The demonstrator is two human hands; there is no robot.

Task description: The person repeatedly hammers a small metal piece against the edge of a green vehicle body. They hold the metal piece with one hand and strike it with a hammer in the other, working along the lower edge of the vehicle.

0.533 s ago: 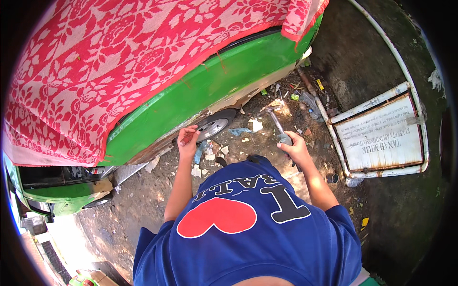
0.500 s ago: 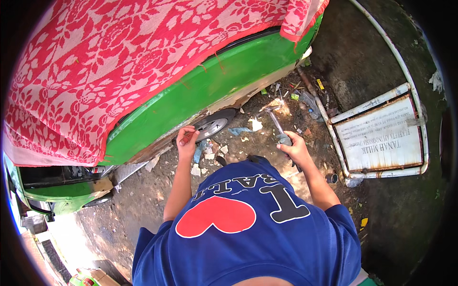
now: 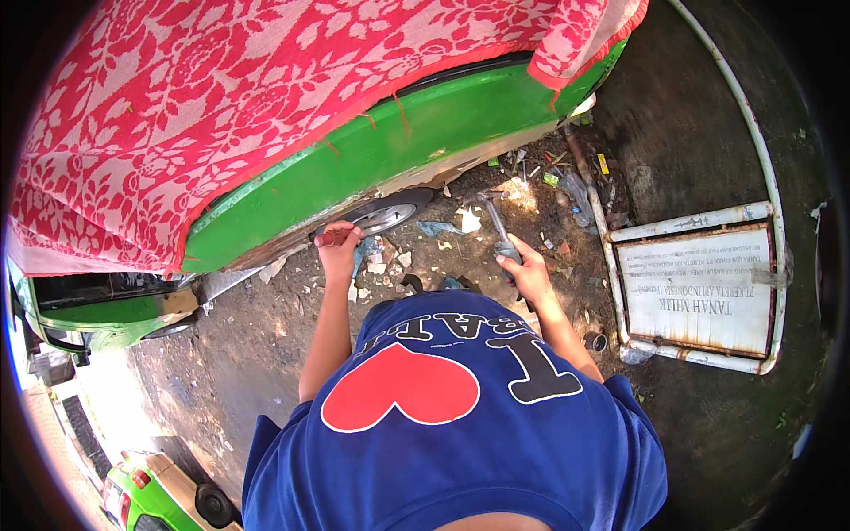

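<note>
Barely shifting, left hand (image 3: 339,250) is gripping a red-handled tool (image 3: 329,237) beside the wheel (image 3: 382,215), right hand's (image 3: 529,273) fingers clasping a hammer (image 3: 498,226), work continuing.

- the red-handled tool (image 3: 334,237) sits gripped in the left hand (image 3: 339,254), only its short reddish end showing, pressed right at the rusty lower edge of the green car body (image 3: 390,150)
- the grey metal hammer (image 3: 498,228) stands in the right hand (image 3: 529,274), head up and away, over the littered ground
</note>
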